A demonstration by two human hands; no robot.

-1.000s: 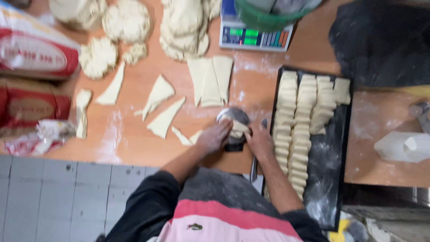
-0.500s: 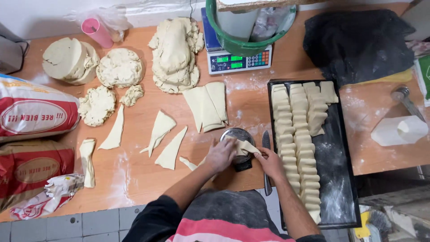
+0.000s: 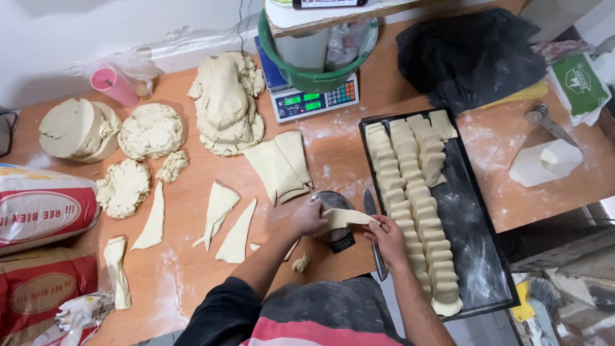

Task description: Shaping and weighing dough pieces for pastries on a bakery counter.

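At the far left of the frame lie two printed flour sacks (image 3: 38, 211), then pale dough lumps (image 3: 150, 131) and cut dough triangles (image 3: 218, 208) on the wooden table (image 3: 192, 269). At lower centre, the left hand (image 3: 309, 218) and right hand (image 3: 386, 234) each pinch one end of a flat pale dough strip (image 3: 344, 218) above a small round metal scale (image 3: 334, 225). Right of it, a black baking tray (image 3: 471, 237) holds rows of folded dough pieces (image 3: 416, 192).

Even, fairly bright light falls from above on the wooden table (image 3: 192, 256), leaving only soft, short shadows. The black tray (image 3: 474, 256) shows dull glare. Wide-angle distortion bends the edges, and the lower right corner looks blurred.
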